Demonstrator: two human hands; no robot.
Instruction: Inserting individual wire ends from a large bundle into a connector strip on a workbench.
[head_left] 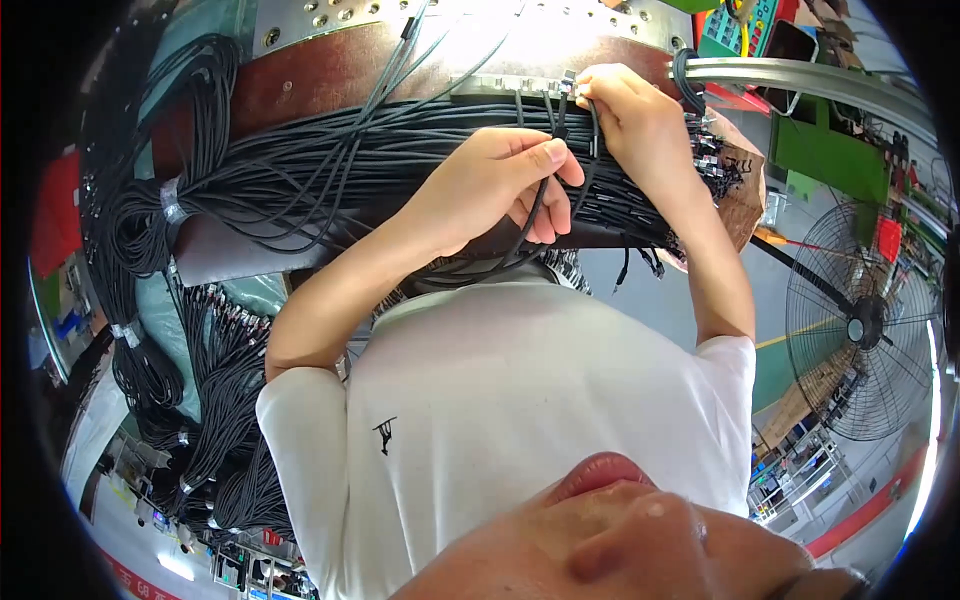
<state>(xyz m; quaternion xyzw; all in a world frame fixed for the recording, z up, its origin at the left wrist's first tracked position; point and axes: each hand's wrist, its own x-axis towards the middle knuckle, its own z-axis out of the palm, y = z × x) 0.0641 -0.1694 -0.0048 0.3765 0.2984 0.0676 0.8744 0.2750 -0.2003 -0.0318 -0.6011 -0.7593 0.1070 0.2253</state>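
My left hand (500,175) is closed, with thumb and forefinger pinching a black cable (560,118) a little below its end. The cable's lower part hangs in a curve past my curled fingers. To the right and slightly farther off, my right hand (645,125) is closed, its fingertips on a small metallic connector (569,76) at the cable's upper end. This connector sits at the row of slots in a pale metal strip (490,84) along the bench edge. My fingertips partly hide it. Under both hands lies a thick bundle of black cables (320,160).
A silvery tie (172,200) gathers the bundle at left, where more cable bundles (225,400) hang. A perforated metal plate (345,14) lies at the back under bright light. Cable ends rest by brown paper (742,185). A large fan (868,325) stands at right.
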